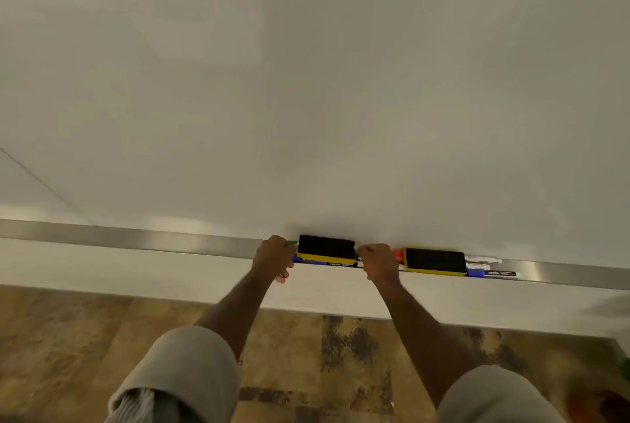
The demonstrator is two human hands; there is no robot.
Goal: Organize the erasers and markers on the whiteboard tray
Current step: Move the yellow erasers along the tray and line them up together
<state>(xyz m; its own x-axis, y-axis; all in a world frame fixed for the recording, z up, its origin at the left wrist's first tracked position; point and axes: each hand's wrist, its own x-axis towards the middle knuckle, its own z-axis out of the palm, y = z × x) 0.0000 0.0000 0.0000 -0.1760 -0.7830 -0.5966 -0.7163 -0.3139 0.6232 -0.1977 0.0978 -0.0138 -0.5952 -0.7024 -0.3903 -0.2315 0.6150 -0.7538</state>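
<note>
A long metal tray runs under the whiteboard. On it sits a black and yellow eraser, resting on markers. My left hand grips its left end and my right hand grips its right end. A green marker tip shows by my left hand. To the right lies a second black and yellow eraser, with a red marker cap at its left. More white and blue markers lie to its right.
The tray's left stretch and far right end hold nothing. Below the tray is a pale wall band, then a brown patterned floor. Something green shows at the right edge.
</note>
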